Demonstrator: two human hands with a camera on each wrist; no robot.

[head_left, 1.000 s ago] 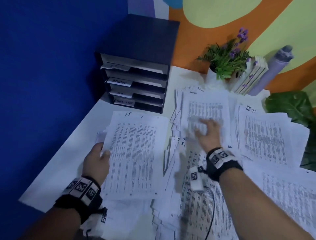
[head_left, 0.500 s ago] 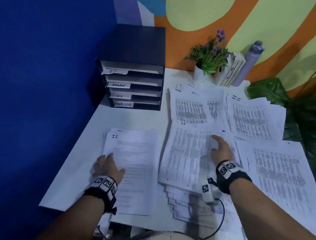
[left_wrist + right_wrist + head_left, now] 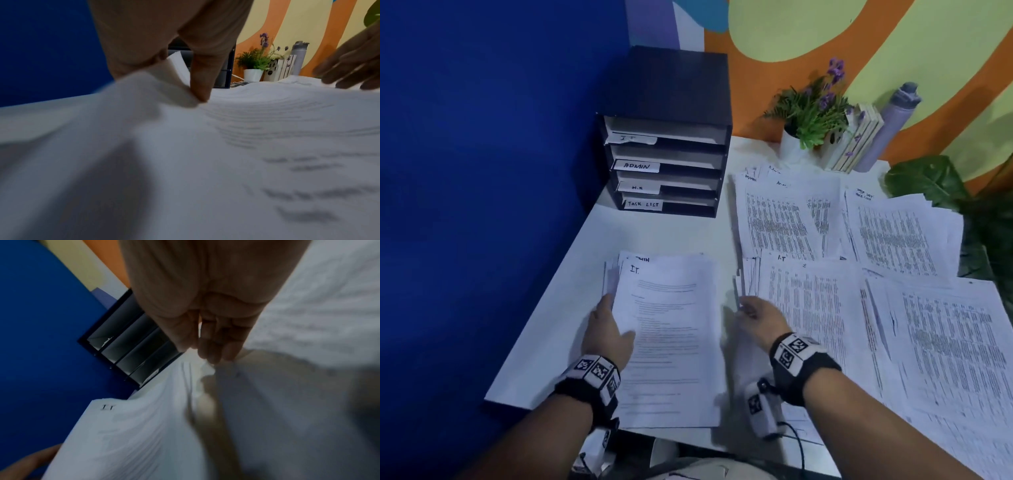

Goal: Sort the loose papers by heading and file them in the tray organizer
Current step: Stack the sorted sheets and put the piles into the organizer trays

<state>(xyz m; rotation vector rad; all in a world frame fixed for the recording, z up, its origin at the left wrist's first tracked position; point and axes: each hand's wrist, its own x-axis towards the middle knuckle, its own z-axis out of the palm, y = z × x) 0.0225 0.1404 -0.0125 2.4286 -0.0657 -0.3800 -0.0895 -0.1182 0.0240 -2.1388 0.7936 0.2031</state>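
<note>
Left hand (image 3: pixel 607 330) grips the IT stack's (image 3: pixel 671 335) left edge, thumb on top, long axis pointing at the tray organizer (image 3: pixel 667 161) straight ahead. Right hand (image 3: pixel 756 317), just right of the stack, pinches an upturned sheet edge (image 3: pixel 737 294) from the loose papers (image 3: pixel 893 308).

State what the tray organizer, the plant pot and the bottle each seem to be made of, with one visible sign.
Tray organizer: probably laminated board; matte dark flat panels, square edges.
Plant pot: ceramic or plastic; smooth plain white wall.
Bottle: possibly coated metal or plastic; matte lilac-grey, no see-through.
</note>
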